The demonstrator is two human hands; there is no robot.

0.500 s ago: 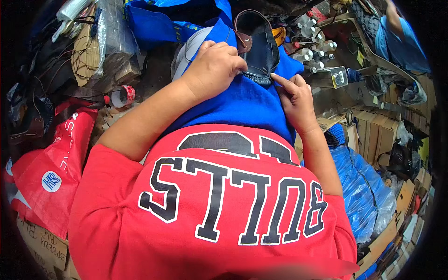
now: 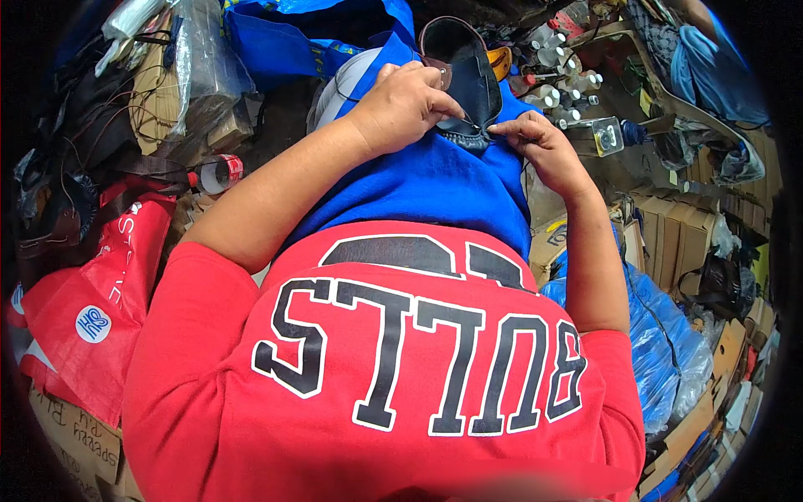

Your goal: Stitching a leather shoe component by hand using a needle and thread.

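A dark leather moccasin-style shoe [image 2: 477, 84] rests on the blue cloth [image 2: 418, 184] over my lap, its gathered, stitched toe end toward me. My left hand [image 2: 406, 105] reaches over the shoe's left side. Its thumb and forefinger are pinched near the toe seam, where a thin pale strand [image 2: 473, 125] shows at the fingertips; whether it is thread or a needle, I cannot tell. At the right of the toe, my right hand [image 2: 542, 146] has its thumb and forefinger pressed together beside the shoe's edge. What lies between them is too small to make out.
Several small bottles [image 2: 565, 92] stand right of the shoe. A blue bag [image 2: 284, 38] lies open at the far left. Left of me are a red bag [image 2: 92, 301] and a bottle [image 2: 220, 174]. Blue plastic wrap [image 2: 661, 343] and cardboard [image 2: 669, 230] lie to my right.
My left hand has moved right and slightly down, over the toe seam. My right hand has shifted up and turned, its fingertips still beside the toe. The shoe stays in place.
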